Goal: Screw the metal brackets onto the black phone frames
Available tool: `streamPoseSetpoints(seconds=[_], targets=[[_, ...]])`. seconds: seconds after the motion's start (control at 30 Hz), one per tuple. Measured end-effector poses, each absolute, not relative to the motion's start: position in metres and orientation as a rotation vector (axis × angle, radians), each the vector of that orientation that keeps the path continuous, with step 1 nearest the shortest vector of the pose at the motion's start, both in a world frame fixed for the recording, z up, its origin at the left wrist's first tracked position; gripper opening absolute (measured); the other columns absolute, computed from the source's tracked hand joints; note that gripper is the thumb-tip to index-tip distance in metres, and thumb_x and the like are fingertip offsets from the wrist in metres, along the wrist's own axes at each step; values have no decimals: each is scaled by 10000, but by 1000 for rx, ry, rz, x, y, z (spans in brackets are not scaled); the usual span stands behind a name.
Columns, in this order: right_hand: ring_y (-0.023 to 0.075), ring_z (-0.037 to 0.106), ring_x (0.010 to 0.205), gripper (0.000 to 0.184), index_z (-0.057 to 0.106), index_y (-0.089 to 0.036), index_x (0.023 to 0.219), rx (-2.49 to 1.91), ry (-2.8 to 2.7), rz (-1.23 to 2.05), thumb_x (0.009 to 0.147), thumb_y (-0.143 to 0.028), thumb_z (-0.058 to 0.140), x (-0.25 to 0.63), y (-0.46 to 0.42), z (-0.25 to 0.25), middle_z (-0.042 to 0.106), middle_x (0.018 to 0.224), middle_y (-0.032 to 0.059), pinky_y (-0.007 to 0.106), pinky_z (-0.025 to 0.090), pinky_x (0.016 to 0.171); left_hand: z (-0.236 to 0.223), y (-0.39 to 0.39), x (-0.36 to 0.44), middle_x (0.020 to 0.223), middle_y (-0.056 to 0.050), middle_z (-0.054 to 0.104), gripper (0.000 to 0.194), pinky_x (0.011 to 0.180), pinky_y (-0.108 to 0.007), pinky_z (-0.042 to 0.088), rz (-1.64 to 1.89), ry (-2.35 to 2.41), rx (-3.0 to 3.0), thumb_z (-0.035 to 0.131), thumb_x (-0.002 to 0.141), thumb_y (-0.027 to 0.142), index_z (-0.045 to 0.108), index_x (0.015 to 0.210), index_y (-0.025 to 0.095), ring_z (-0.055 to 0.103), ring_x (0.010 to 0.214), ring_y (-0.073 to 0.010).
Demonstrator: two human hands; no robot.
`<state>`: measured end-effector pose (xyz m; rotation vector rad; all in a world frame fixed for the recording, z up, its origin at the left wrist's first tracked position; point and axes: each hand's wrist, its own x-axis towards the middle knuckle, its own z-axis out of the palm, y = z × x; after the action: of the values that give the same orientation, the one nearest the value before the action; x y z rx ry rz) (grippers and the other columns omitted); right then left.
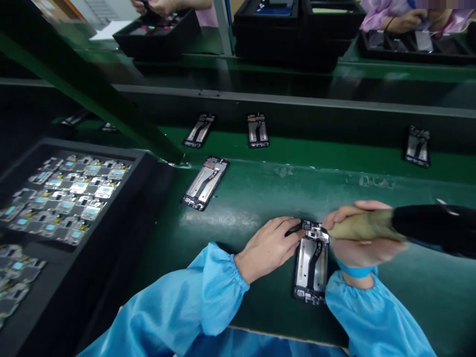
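A phone frame (311,265) lies on the green bench right in front of me. My left hand (268,247) rests on its upper left corner, fingers pressed together on a small dark part there. My right hand (359,238) is wrapped round the tan-taped grip of a black power tool (427,229) that lies sideways over the frame's top end. Both arms are in blue sleeves.
Another phone frame (205,182) lies to the upper left, more frames (258,130) ride the belt behind. A black tray (122,208) of several small parts sits at the left. A green bar (89,94) slants overhead. Other people's hands (403,21) work at trays across the line.
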<state>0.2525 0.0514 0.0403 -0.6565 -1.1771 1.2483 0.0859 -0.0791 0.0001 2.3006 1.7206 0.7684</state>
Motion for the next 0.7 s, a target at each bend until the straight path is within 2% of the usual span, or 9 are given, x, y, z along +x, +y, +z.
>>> streamPoseSetpoints(seconds=[0.33, 0.47, 0.63, 0.7], targets=[[211, 571, 442, 637, 714, -327, 1076, -626, -1296, 1184, 891, -921, 578, 235, 46, 27, 633, 661, -20, 387, 501, 443, 0, -76, 88, 1483, -143, 708, 273, 1175, -444, 605, 778, 1682, 2302, 597, 1157, 259, 692, 1387, 147, 656, 1424, -289], [207, 568, 446, 625, 715, -314, 1062, -632, -1283, 1183, 912, -901, 563, 233, 43, 23, 633, 658, -17, 381, 496, 443, 0, -75, 89, 1477, -130, 712, 271, 1193, -438, 591, 753, 1692, 2290, 579, 1169, 285, 699, 1380, 164, 659, 1425, -279], [193, 573, 445, 546, 704, -304, 1049, -556, -1317, 1213, 884, -824, 683, 229, 42, 22, 641, 656, -23, 344, 480, 426, 1, -76, 87, 1458, -150, 719, 284, 1191, -446, 592, 754, 1678, 2286, 623, 1145, 257, 686, 1407, 166, 662, 1428, -276], [197, 586, 446, 576, 692, -300, 1072, -591, -1301, 1181, 908, -848, 621, 236, 48, 27, 643, 657, -25, 351, 498, 432, 1, -76, 85, 1475, -148, 714, 312, 1187, -452, 598, 763, 1679, 2279, 634, 1137, 239, 671, 1441, 181, 663, 1425, -275]])
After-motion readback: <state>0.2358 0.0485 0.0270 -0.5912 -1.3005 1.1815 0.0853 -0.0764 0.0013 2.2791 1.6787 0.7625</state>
